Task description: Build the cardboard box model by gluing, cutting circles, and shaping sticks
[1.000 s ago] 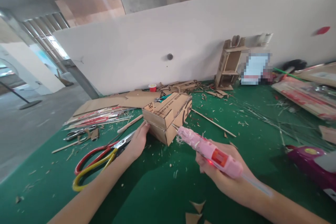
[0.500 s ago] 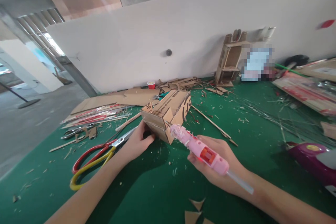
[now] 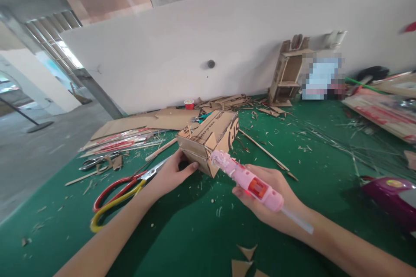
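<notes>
In the middle of the green table a small printed cardboard box (image 3: 211, 138) stands at an angle. At its lower left edge is my left hand (image 3: 173, 173), closed on it with the thumb against the near face and the other fingers partly hidden. My right hand (image 3: 269, 188) is wrapped round a pink hot glue gun (image 3: 248, 179), with a clear glue stick (image 3: 297, 220) jutting from its back end. The gun's nozzle is at the seam near the box's front corner; whether it touches I cannot tell. Large scissors (image 3: 120, 194) with red and yellow handles lie beside my left forearm.
A cardboard shelf (image 3: 286, 75) stands at the back right near the wall. Cardboard sheets (image 3: 152, 121), wrapped sticks (image 3: 121, 140) and pliers (image 3: 97, 161) lie to the left. A thin wooden stick (image 3: 264, 149) lies right of the box; a purple device (image 3: 388, 201) is farther right.
The glue gun's tip has shifted left and slightly up along the box's front corner. My left thumb has come round onto the near face, and the box has tilted slightly.
</notes>
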Motion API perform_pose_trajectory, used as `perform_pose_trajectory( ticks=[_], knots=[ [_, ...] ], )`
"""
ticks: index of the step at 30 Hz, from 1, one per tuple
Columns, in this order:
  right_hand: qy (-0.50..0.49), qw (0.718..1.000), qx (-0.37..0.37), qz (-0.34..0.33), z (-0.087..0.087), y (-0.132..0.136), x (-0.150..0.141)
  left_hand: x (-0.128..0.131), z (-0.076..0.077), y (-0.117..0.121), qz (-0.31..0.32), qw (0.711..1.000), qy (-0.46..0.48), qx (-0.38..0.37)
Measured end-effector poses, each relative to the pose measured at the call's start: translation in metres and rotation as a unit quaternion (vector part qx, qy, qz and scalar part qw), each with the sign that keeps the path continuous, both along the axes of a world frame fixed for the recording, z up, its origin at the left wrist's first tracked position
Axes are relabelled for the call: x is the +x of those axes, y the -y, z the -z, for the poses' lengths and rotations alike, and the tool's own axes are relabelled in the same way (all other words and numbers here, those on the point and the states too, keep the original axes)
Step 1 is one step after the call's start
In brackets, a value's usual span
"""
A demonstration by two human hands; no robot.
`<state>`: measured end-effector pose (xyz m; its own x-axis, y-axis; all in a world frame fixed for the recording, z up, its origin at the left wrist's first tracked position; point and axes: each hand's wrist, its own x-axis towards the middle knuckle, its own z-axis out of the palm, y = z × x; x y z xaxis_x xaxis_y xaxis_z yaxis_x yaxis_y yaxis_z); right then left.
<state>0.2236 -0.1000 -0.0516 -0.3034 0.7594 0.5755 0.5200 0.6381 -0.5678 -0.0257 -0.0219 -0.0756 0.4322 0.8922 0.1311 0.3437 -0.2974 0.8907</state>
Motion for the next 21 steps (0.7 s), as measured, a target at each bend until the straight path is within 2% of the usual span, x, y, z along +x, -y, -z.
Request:
perform_pose_trajectory(
  ticks=[6, 11, 21],
  knots=[
    [0.001, 1.000, -0.006, -0.004, -0.001, -0.001, 0.002, -0.001, 0.004, -0.002, -0.004, 1.000, -0.018, 0.025],
    [0.019, 0.999, -0.026, -0.015, 0.000, 0.000, 0.006, 0.000, 0.001, 0.000, -0.018, 0.998, -0.049, 0.023],
    [0.029, 0.995, -0.089, -0.017, 0.007, 0.003, 0.011, 0.000, 0.000, 0.000, -0.023, 0.997, -0.061, 0.029]
  ],
)
